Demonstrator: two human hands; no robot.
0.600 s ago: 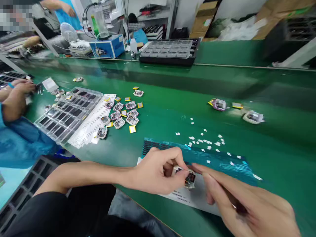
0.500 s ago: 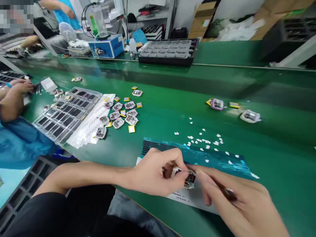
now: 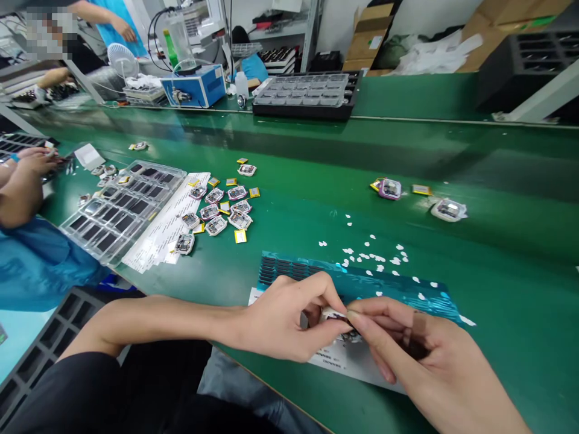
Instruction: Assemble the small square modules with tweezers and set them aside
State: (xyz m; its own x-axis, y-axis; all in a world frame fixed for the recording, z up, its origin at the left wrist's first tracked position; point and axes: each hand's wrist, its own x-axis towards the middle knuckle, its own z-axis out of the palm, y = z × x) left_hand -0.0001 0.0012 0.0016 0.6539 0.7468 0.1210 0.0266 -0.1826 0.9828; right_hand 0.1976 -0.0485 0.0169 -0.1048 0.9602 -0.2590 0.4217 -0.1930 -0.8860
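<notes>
My left hand (image 3: pixel 289 316) pinches a small white watch case (image 3: pixel 332 314) with exposed electronics, between thumb and index finger. Against the case's right edge, the thumb and fingertips of my right hand (image 3: pixel 407 343) are pressed together. A brownish metallic tool (image 3: pixel 419 325) is tucked in that right hand; its kind is mostly hidden by the fingers. Under both hands lie a printed white sheet (image 3: pixel 330 358) and a blue film strip (image 3: pixel 398 289) bearing rows of black pieces (image 3: pixel 289 265). Little white scraps (image 3: pixel 375 258) are scattered beyond the strip.
Several open watch cases (image 3: pixel 216 225) and yellow-edged batteries (image 3: pixel 240 236) lie to the left, beside a clear compartment tray (image 3: pixel 122 208). Further cases (image 3: pixel 449 210) sit at right. A co-worker's hands (image 3: pixel 38 161) work at far left. A black tray (image 3: pixel 305 96) stands on the back ledge.
My right hand's fingertips have closed in on the case's edge, and the tool in that hand has shifted. The case is tilted, its electronics less visible. The view has moved slightly.
</notes>
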